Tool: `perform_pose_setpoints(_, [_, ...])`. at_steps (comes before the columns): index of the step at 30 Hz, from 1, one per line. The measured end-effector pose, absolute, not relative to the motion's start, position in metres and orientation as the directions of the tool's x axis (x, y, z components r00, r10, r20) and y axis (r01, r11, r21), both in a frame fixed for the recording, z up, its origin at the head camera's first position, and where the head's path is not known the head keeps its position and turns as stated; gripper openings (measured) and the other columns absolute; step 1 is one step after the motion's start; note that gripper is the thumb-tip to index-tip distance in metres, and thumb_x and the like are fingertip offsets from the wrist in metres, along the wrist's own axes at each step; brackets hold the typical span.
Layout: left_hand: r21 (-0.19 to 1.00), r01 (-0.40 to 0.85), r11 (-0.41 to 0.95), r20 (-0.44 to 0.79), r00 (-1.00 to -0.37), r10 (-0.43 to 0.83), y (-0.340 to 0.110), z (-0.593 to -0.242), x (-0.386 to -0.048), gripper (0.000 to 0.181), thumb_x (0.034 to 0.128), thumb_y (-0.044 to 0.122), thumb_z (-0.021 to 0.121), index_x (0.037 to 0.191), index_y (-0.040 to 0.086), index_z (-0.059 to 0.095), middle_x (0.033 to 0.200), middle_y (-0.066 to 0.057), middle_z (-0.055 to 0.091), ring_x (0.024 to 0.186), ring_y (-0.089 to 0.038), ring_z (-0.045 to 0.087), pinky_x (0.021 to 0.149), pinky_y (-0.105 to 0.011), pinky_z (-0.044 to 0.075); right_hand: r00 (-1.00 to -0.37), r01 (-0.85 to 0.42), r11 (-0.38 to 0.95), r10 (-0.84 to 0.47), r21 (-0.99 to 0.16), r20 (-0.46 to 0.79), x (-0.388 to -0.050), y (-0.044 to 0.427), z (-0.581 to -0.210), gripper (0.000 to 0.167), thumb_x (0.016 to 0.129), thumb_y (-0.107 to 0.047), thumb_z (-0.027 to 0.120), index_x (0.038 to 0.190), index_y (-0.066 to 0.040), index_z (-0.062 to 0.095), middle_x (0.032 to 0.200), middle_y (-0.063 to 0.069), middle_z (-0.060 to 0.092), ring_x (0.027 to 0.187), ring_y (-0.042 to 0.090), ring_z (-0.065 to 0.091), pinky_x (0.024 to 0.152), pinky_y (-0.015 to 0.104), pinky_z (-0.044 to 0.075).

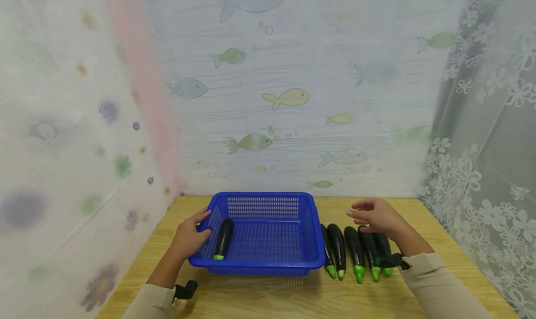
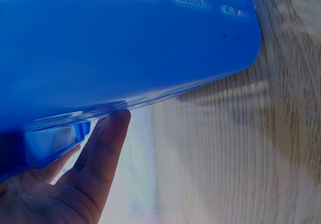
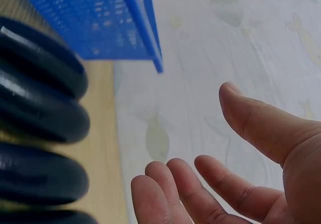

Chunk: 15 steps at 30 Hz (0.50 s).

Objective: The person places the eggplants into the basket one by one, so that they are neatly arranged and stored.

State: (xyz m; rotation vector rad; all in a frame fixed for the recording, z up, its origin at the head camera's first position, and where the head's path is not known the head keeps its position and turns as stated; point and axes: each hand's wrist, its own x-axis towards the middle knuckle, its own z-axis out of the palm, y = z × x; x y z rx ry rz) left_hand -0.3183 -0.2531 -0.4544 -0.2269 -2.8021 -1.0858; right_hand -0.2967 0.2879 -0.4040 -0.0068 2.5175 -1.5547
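Note:
A blue plastic basket [image 1: 259, 264] with slotted walls stands on the table, one dark eggplant [image 1: 224, 237] lying inside along its left wall. My left hand [image 1: 188, 234] grips the basket's left rim, thumb over the edge; from the left wrist view, the fingers [image 2: 108, 148] touch the outer wall. To the right of the basket, several eggplants [image 1: 355, 249] lie in a row with their green stem ends toward me. Above the right part of that row, my right hand [image 1: 377, 216] holds nothing. Its fingers [image 3: 190, 181] are relaxed and the thumb stands apart from them.
The wood-grain table [image 1: 268, 302] reaches back to a wall cover [image 1: 289, 123] printed with fish. A floral sheet [image 1: 75, 170] hangs on the left, and a grey curtain [image 1: 494, 170] with white flowers on the right.

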Motion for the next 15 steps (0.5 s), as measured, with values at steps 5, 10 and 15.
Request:
perform_pose_setpoints(5, [0.651,0.19,0.735,0.177,-0.979,0.097,-0.253,-0.454,-0.318,0.064,0.0932,0.013,0.063,0.155,0.007,0.048,0.166,-0.011,0.038,0.141,-0.05,0.049,0.102,-0.064,0.05,-0.982,0.12,0.457,-0.079,-0.881,-0.174,-0.292,0.306,-0.409,0.078,0.096,-0.043,0.071,0.15,0.007,0.043,0.148,0.032,0.05,0.122,0.039,0.067,0.089,0.043,0.062])
perform_pose_setpoints(10, [0.658,0.188,0.729,0.171,-0.98,0.098,-0.254,-0.455,-0.318,0.064,0.0934,0.014,0.063,0.155,0.008,0.047,0.166,-0.011,0.038,0.137,-0.05,0.053,0.098,-0.063,0.053,-0.979,0.15,0.458,-0.053,-0.877,-0.195,-0.288,0.323,-0.417,0.081,0.095,-0.046,0.071,0.15,0.007,0.043,0.151,0.033,0.047,0.127,0.042,0.063,0.091,0.044,0.061])
perform_pose_setpoints(15, [0.663,0.185,0.725,0.168,-0.981,0.096,-0.255,-0.456,-0.32,0.065,0.0936,0.014,0.063,0.156,0.008,0.047,0.166,-0.01,0.038,0.137,-0.049,0.053,0.099,-0.063,0.053,-0.978,0.168,0.45,-0.031,-0.877,-0.204,-0.286,0.335,-0.422,0.081,0.095,-0.045,0.071,0.15,0.008,0.042,0.149,0.033,0.049,0.124,0.04,0.064,0.089,0.044,0.062])
